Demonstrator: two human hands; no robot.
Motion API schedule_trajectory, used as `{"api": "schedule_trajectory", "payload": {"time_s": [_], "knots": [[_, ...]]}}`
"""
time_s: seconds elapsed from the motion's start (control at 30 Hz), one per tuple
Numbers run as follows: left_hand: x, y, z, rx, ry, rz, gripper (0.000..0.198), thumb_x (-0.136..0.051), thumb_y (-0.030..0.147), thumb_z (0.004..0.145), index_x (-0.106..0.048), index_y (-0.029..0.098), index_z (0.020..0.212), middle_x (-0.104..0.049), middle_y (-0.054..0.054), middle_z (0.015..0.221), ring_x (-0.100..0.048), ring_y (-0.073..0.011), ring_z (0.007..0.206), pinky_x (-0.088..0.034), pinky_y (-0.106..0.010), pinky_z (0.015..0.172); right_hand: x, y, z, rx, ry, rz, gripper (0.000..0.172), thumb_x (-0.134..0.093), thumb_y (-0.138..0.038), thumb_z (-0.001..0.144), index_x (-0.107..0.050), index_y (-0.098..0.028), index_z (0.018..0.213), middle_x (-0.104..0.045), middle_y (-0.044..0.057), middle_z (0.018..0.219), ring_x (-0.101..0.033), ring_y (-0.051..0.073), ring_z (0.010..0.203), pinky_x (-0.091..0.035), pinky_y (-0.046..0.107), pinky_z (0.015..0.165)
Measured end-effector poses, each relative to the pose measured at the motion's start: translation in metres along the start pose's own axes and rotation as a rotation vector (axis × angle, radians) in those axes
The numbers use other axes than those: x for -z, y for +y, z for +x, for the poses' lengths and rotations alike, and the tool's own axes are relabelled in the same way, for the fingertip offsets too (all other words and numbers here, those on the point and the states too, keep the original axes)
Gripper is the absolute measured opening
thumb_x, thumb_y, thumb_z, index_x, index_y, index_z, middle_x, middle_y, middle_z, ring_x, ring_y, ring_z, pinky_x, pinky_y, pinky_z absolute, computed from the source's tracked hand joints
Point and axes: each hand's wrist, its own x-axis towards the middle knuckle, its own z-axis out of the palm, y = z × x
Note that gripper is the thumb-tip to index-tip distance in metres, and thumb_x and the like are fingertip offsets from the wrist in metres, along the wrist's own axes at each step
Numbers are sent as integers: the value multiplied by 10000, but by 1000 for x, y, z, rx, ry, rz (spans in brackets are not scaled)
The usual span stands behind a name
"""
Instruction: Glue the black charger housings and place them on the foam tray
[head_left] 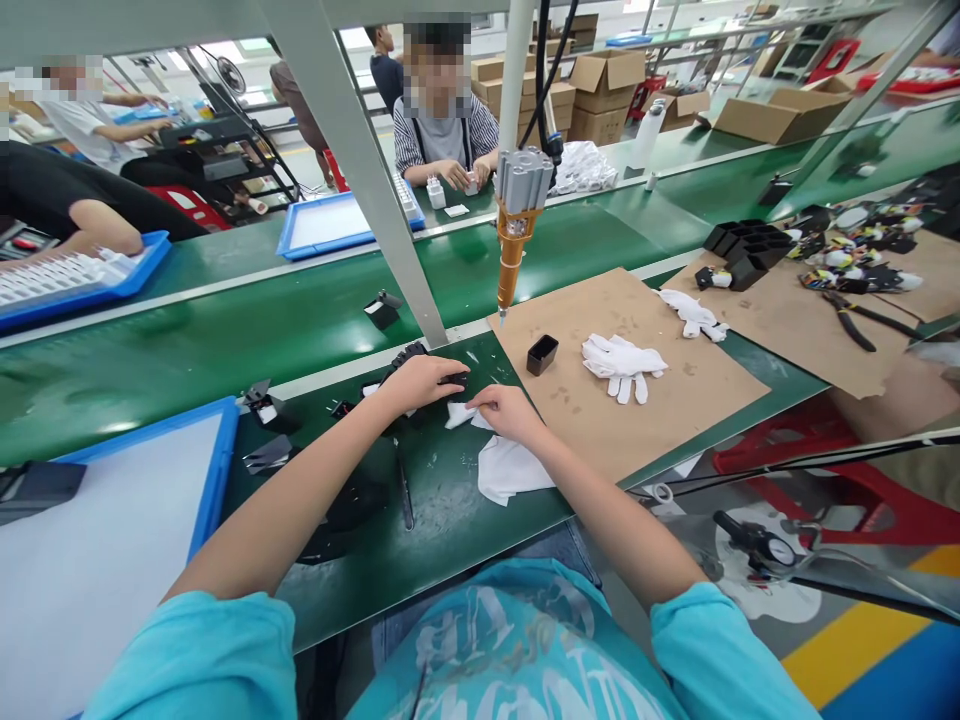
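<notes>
Your left hand (429,384) holds a small black piece (457,378), mostly hidden from view. A rumpled white cloth (511,470) lies on your green counter (444,500), spread beneath your right hand (507,411), with white also showing between both hands.

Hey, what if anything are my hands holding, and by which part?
Your left hand seems to hold a small black piece, the exact grip hidden. Your right hand seems to pinch the white cloth near its far end.
</notes>
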Motion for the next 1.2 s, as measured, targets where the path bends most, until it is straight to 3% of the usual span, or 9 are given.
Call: {"api": "schedule_trajectory", "payload": {"time_s": [0.17, 0.37, 0.47, 0.57, 0.63, 0.73, 0.87, 1.03, 1.2], "knots": [[3, -10, -10, 60, -4, 9, 390, -553, 379, 893, -632, 177, 1217, -705, -76, 1193, -660, -235, 1062, -490, -339, 937, 10, 13, 7, -19, 57, -143, 375, -397, -79, 916, -704, -146, 1120, -680, 125, 1147, -655, 212, 1027, -518, 364, 946], [9, -15, -25, 94, -2, 66, 330, -591, 313, 848, -683, 146, 1117, -723, -109, 1074, -600, -265, 1045, -472, -385, 926, -28, -18, 12, 254, -205, -223, 440, -430, -17, 859, -624, -76, 1249, -611, 165, 1320, -540, 245, 1246, -410, 386, 1106], [15, -13, -36, 108, -27, 93, 265, -623, 271, 809, -715, 167, 1036, -736, -91, 1010, -575, -276, 1026, -456, -413, 915, -42, -34, -6, 387, -360, -219, 468, -502, -31, 822, -629, -130, 1262, -620, 96, 1342, -522, 200, 1288, -401, 306, 1119], [23, -12, -47, 105, -57, 57, 267, -632, 303, 813, -710, 194, 1043, -733, -60, 1070, -569, -263, 1036, -446, -405, 919, -35, -30, -19, 443, -448, -222, 488, -555, -52, 790, -653, -218, 1239, -646, 13, 1322, -542, 155, 1279, -439, 246, 1080], [30, -17, -54, 106, -42, -31, 309, -608, 397, 844, -695, 220, 1082, -721, -38, 1112, -568, -243, 1061, -440, -375, 944, -23, -17, -17, 395, -413, -255, 517, -505, -24, 796, -629, -184, 1272, -606, 60, 1370, -535, 181, 1296, -453, 305, 1083], [41, -40, -61, 378, 116, -85, 339, -559, 491, 869, -682, 242, 1063, -701, -23, 1123, -580, -213, 1080, -437, -316, 968, -9, -2, -6, 321, -330, -300, 522, -404, 12, 820, -607, -96, 1288, -562, 160, 1397, -524, 240, 1313, -460, 414, 1082], [49, -97, -64, 854, 342, 28, 501, -570, 398, 865, -526, 123, 1282, -555, -168, 1331, -468, -309, 1273, -369, -408, 1064, -10, -2, -5, 353, -324, -298, 473, -415, -28, 853, -648, -144, 1249, -608, 102, 1359, -545, 236, 1293, -468, 403, 1084], [40, -157, -54, 1020, 322, 19, 820, -660, 382, 800, -290, 97, 1474, -424, -228, 1466, -396, -346, 1371, -362, -414, 1090, -14, -6, -15, 347, -284, -314, 485, -376, -39, 890, -633, -182, 1275, -592, 52, 1384, -541, 220, 1298, -477, 393, 1079], [37, -178, -51, 1091, 235, 28, 648, -661, 330, 775, -475, 147, 1369, -582, -211, 1321, -570, -346, 1215, -481, -395, 953, -11, -5, -19, 372, -284, -359, 439, -441, -70, 889, -678, -257, 1206, -632, -35, 1337, -567, 161, 1266, -506, 279, 1036]]}}
